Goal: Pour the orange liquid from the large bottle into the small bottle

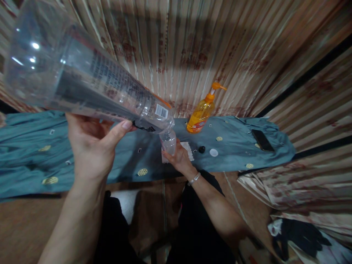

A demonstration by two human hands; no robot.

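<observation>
My left hand (95, 137) is wrapped round a big clear plastic bottle (110, 84) with a printed label and a barcode. The bottle is tilted, base up at the upper left, its neck pointing down to the right. Below that neck is a small clear bottle (168, 142), gripped by my right hand (178, 157) near the cloth-covered surface. The two mouths meet or nearly meet; I cannot tell if they touch. How much liquid either one contains is unclear. A white tissue (188, 150) lies under and beside my right hand.
An orange pump bottle (200, 115) stands on the blue-green cloth (123, 161) against the curtain. Right of my right hand lie a black cap (201, 149) and a white disc (213, 152). A dark phone (262, 140) rests farther right. Dark gloves (305, 236) sit at lower right.
</observation>
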